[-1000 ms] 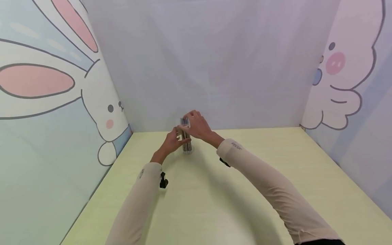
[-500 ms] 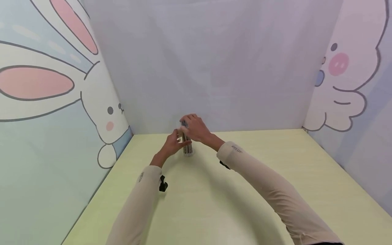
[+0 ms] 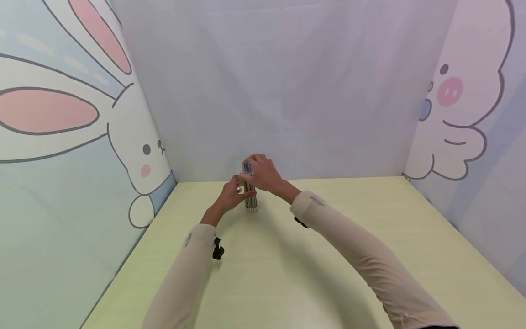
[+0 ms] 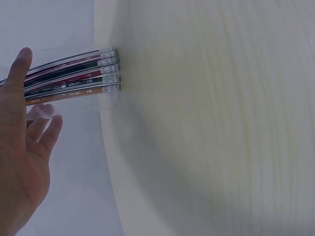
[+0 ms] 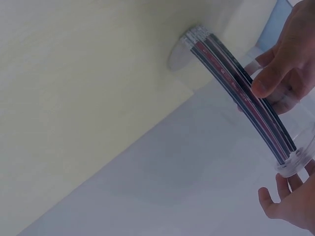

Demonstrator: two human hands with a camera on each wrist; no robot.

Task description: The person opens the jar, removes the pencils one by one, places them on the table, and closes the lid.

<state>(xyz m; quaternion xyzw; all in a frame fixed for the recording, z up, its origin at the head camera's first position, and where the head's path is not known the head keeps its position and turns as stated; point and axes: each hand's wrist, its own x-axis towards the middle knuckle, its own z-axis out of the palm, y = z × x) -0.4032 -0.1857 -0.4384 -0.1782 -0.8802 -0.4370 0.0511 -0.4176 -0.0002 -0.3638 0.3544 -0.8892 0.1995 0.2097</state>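
Observation:
A clear plastic pencil tube (image 3: 250,201) stands upright near the back of the table, its base right at the tabletop. Several pencils (image 4: 74,81) in dark, red and orange fill it, their metal-banded ends downward. My left hand (image 3: 230,195) holds the tube's side from the left, thumb across the front, as the left thumb (image 5: 268,81) shows in the right wrist view. My right hand (image 3: 265,173) grips the top from the right with curled fingers. In the right wrist view, the right hand (image 5: 295,204) is partly cut off by the frame beside the tube's clear upper end (image 5: 295,162).
A pale yellow table (image 3: 263,265) spreads toward me. Close behind the tube rises a grey-white back wall (image 3: 320,91). Side walls carry a rabbit picture (image 3: 135,132) on the left and a white cartoon figure (image 3: 456,128) on the right.
My right fingers have shifted slightly on the tube's top, covering more of it half a second ago than now. The left hand and the tube stay nearly in place.

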